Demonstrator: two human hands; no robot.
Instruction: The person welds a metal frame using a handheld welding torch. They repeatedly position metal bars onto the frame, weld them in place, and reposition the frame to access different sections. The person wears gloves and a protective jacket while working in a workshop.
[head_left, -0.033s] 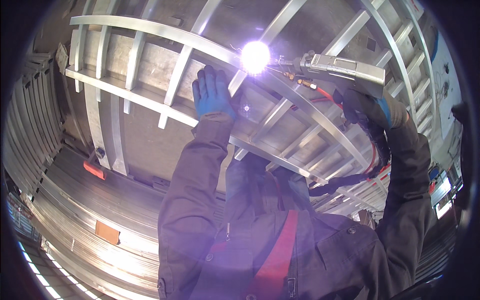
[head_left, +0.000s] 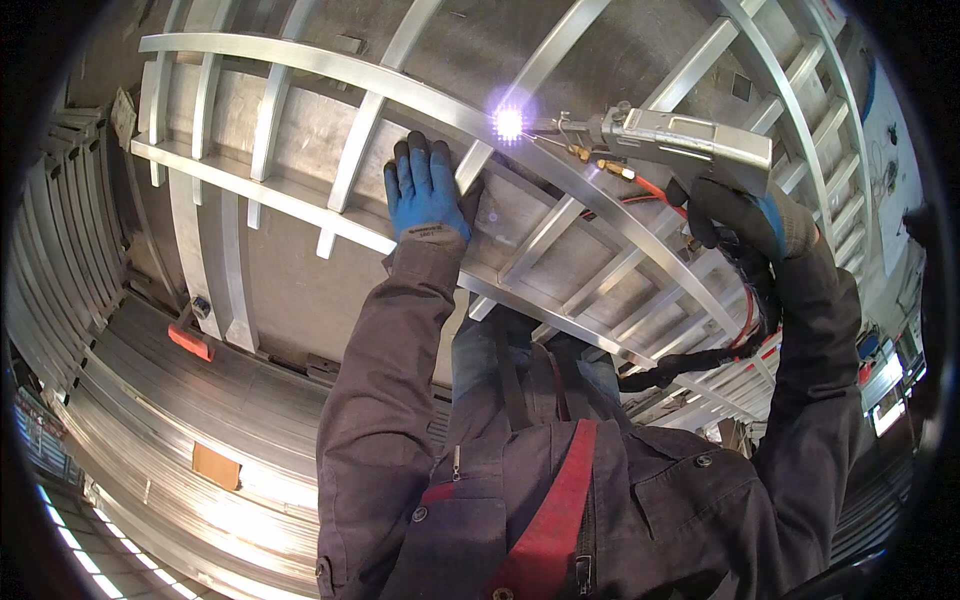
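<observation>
Left hand: the blue-gloved left hand point(head_left: 428, 195) is lying palm down between two rails, its dark-tipped fingers extended and slightly parted; the palm is hiding any contact beneath, so whether it is holding anything cannot be told.
Right hand: the gloved right hand point(head_left: 745, 220) is closing around the underside of a silver handheld welding torch point(head_left: 690, 138).
Torch: is pointing left, its nozzle sitting just beside a glowing weld spot point(head_left: 508, 123).
Weld location: the spot is shining on the curved far rail point(head_left: 330, 62), where a crossbar point(head_left: 560, 50) is meeting it.
Frame: the ladder-like metal frame is extending left and right of the hands, its near rail point(head_left: 560, 312) passing under the left wrist.
Hose: a red hose point(head_left: 655, 188) is running from a brass fitting point(head_left: 608, 168) toward the right hand.
Left, near: metal profiles point(head_left: 180, 380) are lying stacked beside a red handle point(head_left: 190, 341).
</observation>
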